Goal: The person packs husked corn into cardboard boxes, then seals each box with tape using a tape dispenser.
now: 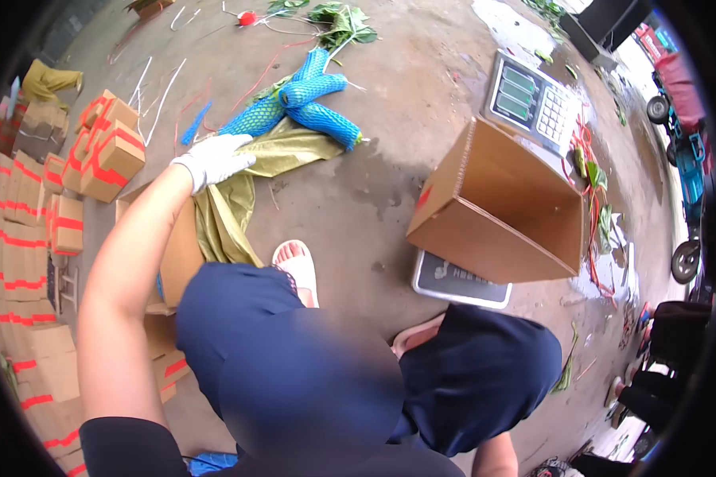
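My left hand (216, 161), in a white glove, reaches out at the upper left with its fingers stretched. Its fingertips are right at an olive-green sack (290, 151) and the near end of a pile of long pieces in blue mesh sleeves (318, 89). These pieces lie across one another on the sack. Beneath my left forearm stands a cardboard box (181, 258), partly hidden by my arm and knee. Of my right arm only a bit of forearm shows at the bottom edge; the hand is out of sight.
An open cardboard box (493, 226) sits tilted on a scale platform (461, 280), beside the scale's display and keypad (533, 103). Taped cartons (24, 254) are stacked at the left. Leaves (344, 24) and straps litter the wet ground. People and vehicles are at the right.
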### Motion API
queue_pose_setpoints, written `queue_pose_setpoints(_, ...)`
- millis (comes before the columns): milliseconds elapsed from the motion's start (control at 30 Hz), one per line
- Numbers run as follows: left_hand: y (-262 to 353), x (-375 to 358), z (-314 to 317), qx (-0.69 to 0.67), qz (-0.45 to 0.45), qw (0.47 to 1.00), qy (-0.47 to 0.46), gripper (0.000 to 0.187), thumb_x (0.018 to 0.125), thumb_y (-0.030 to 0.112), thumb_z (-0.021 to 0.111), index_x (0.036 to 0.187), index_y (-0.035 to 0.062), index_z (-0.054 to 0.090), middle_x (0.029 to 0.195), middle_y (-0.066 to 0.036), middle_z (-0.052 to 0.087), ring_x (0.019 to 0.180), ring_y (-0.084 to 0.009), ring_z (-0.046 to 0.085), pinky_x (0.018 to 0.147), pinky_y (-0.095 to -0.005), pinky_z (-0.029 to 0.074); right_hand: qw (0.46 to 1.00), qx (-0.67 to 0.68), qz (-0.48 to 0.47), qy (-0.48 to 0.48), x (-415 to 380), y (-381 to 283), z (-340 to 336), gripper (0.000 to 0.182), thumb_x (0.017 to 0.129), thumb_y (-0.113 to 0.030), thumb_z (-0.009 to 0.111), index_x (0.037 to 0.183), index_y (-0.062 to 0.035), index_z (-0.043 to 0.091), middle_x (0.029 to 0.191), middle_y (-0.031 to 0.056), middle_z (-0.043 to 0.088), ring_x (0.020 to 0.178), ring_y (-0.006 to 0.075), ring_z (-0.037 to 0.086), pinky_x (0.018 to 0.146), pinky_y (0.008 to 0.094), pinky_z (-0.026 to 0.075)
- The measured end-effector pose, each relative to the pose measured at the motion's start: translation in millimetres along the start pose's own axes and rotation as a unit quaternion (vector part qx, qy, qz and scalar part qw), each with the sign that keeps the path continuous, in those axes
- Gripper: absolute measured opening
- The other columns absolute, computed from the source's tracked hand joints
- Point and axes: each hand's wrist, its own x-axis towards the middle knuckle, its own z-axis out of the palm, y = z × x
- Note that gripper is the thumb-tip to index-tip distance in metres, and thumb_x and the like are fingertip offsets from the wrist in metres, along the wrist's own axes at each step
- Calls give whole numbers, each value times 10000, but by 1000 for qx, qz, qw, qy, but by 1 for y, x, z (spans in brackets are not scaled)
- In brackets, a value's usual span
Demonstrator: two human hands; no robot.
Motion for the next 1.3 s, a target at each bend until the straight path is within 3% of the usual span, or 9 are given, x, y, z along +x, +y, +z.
queue_pose_setpoints(100, -58, 63, 39, -28, -2, 998, 53, 641, 929, 468, 552, 1414, 57, 465, 1426, -203, 487, 1323, -362, 453, 1113, -415, 355, 999, 22, -2, 31, 37, 24, -83, 254, 937, -91, 607, 1172, -8, 656, 934, 36, 634, 807, 105, 570, 773, 236, 484)
queue_pose_setpoints(233, -127, 158, 84, -33, -69, 990, 121, 625, 912, 423, 587, 1420, 86, 449, 1415, -181, 494, 1292, -347, 485, 1096, -422, 376, 981, -82, -169, -40, 105, -271, -7, 251, 935, 31, 542, 1161, 6, 648, 1000, 58, 679, 907, 123, 616, 832, 275, 495)
queue_pose_setpoints(300, -151, 200, 95, -23, -159, 982, 95, 671, 879, 373, 638, 1455, 135, 390, 1414, -155, 492, 1280, -311, 504, 1086, -434, 391, 861, -249, -388, -215, 120, -390, 78, 291, 822, 38, 617, 1106, -19, 653, 972, 158, 714, 838, 270, 709, 795, 335, 547)
queue_pose_setpoints(467, -202, 267, 136, 32, -203, 979, 11, 914, 754, 354, 774, 1498, 165, 278, 1430, -137, 457, 1301, -317, 480, 1075, -464, 403, 514, -492, -423, -560, 158, -460, 352, 376, 864, -274, 634, 1139, -25, 573, 834, 154, 674, 781, 349, 678, 653, 448, 542)
queue_pose_setpoints(733, -236, 281, 134, -18, -112, 993, 25, 1110, 608, 366, 864, 1495, 99, 252, 1343, -229, 504, 1177, -378, 562, 1005, -440, 473, 786, -445, -267, -335, 159, -368, 646, 958, 711, -342, 795, 1457, -3, 298, 1154, 186, 626, 1009, 316, 661, 858, 415, 540)
queue_pose_setpoints(867, -242, 285, 105, -108, -105, 988, -19, 1077, 609, 344, 869, 1474, 70, 290, 1297, -235, 555, 1168, -365, 567, 1006, -406, 462, 781, -452, -260, -344, 169, -392, 635, 960, 684, -364, 810, 1435, 0, 335, 1130, 189, 642, 1015, 311, 661, 862, 411, 539)
queue_pose_setpoints(967, -233, 278, 66, -321, -89, 939, -84, 941, 679, 367, 852, 1411, 24, 370, 1199, -160, 597, 1069, -237, 581, 943, -369, 469, 666, -491, -287, -483, 173, -452, 577, 904, 694, -413, 771, 1376, 54, 408, 997, 199, 695, 942, 314, 685, 820, 387, 552)
queue_pose_setpoints(1100, -219, 225, 35, -592, -44, 752, -285, 775, 797, 445, 748, 1386, 48, 438, 1145, -77, 609, 969, -138, 603, 842, -293, 515, 543, -558, -332, -532, 158, -526, 445, 859, 698, -413, 759, 1344, 57, 444, 909, 211, 689, 855, 357, 689, 767, 423, 549)
queue_pose_setpoints(1300, -141, 69, -6, -718, -59, 660, -211, 869, 747, 496, 784, 1380, 16, 432, 1174, -106, 617, 962, -179, 647, 806, -317, 559, 809, -347, -188, -435, 168, -505, 165, 830, 538, -239, 773, 1297, 3, 542, 947, 194, 676, 848, 297, 705, 838, 318, 523)
